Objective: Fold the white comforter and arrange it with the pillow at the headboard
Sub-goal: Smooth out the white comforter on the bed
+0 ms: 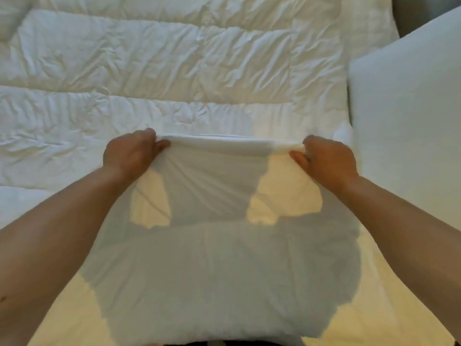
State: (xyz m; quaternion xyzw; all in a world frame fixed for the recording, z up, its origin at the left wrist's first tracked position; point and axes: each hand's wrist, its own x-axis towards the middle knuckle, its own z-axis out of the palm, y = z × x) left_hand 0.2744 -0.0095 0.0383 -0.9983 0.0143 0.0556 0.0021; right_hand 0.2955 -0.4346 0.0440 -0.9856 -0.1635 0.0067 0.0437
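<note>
In the head view, the near edge of the white comforter (174, 71) is gripped by both hands and held taut between them. The left hand (129, 153) is clenched on the edge at centre left, the right hand (326, 159) on it at centre right. The quilted comforter is spread across the bed toward the far side. A white pillow (409, 116) is seen at the right, just beside the comforter.

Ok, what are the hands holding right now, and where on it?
Both hands, left and right, hold the white quilted fabric comforter by one edge, stretched taut between them; each grip pinches that lifted edge.
</note>
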